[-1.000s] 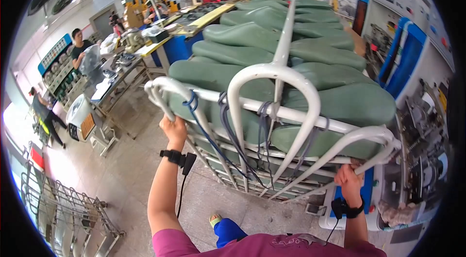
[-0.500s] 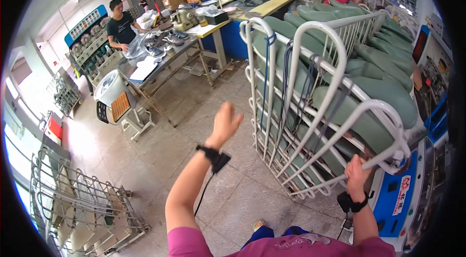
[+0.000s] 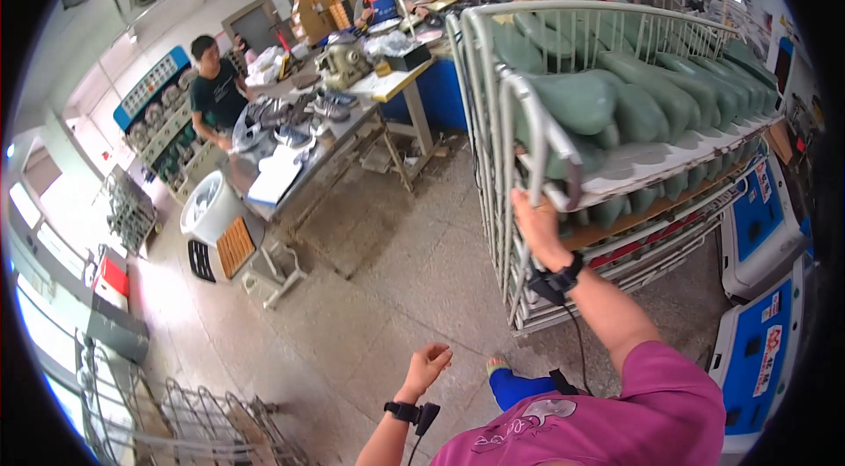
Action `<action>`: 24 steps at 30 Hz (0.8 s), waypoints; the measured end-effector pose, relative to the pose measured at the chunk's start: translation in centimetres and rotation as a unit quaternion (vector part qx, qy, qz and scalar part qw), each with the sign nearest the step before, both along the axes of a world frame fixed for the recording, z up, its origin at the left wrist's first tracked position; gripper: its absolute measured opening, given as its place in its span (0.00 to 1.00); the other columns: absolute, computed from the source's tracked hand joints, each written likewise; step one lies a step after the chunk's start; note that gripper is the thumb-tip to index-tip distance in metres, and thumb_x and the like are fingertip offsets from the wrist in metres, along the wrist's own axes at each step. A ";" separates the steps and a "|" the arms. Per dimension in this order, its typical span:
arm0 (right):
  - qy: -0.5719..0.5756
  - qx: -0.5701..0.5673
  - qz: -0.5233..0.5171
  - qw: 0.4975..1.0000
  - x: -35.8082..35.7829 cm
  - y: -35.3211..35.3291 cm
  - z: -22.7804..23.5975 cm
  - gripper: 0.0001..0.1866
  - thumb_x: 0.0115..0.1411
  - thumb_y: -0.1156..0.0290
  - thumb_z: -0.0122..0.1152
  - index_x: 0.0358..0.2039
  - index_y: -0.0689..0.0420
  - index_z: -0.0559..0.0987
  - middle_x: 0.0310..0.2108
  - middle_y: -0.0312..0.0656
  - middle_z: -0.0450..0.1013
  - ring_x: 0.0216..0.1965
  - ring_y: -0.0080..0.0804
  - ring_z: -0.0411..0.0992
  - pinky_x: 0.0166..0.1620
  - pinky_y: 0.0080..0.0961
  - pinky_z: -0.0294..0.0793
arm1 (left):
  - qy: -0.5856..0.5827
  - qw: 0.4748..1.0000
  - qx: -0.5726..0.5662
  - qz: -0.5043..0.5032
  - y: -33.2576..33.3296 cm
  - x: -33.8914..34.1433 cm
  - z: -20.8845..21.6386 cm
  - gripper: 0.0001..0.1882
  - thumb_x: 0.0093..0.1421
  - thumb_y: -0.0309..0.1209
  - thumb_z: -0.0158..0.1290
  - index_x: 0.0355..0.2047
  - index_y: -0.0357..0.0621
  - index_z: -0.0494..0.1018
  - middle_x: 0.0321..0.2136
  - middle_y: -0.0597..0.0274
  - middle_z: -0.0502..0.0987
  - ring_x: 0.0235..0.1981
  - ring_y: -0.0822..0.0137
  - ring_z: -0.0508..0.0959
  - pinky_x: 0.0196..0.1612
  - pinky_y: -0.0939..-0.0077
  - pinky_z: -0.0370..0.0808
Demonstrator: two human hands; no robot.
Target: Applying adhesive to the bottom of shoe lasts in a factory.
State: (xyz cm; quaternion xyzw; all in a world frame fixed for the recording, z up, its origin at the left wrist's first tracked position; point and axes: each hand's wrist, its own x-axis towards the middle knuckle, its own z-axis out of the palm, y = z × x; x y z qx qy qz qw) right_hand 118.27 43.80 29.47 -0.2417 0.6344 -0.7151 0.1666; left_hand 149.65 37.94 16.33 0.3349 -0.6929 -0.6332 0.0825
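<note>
A tall white metal rack trolley (image 3: 490,158) stands at the right, its tiers loaded with green shoe lasts (image 3: 656,101). My right hand (image 3: 537,224) is closed round the trolley's frame at the near corner, just below the curved end rail. Part of the fingers is hidden behind the bar. Low in the middle, over the floor, my left hand (image 3: 429,366) hangs free with loosely bent fingers and nothing in it. It touches nothing.
At the left, a worktable (image 3: 308,168) carries shoes, with a person (image 3: 218,96) behind it. A white bin (image 3: 204,206) and a stool (image 3: 236,246) stand beside it. Another wire rack (image 3: 198,422) is lower left; blue-and-white machines (image 3: 753,360) line the right.
The trolley has turned, bringing its tiers into view. My right hand stays on its frame, now nearer the middle of the picture. My left hand has dropped from beside the trolley.
</note>
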 end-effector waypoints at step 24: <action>0.206 0.101 0.018 0.973 -16.5 -49.9 2.2 0.28 0.56 0.55 0.51 0.53 0.59 0.65 0.52 0.57 0.64 0.52 0.49 0.65 0.54 0.36 0.63 | 0.076 0.991 0.110 0.009 -30.6 -11.4 1.9 0.11 0.56 0.24 0.53 0.38 0.30 0.71 0.27 0.58 0.76 0.26 0.68 0.77 0.31 0.78 0.73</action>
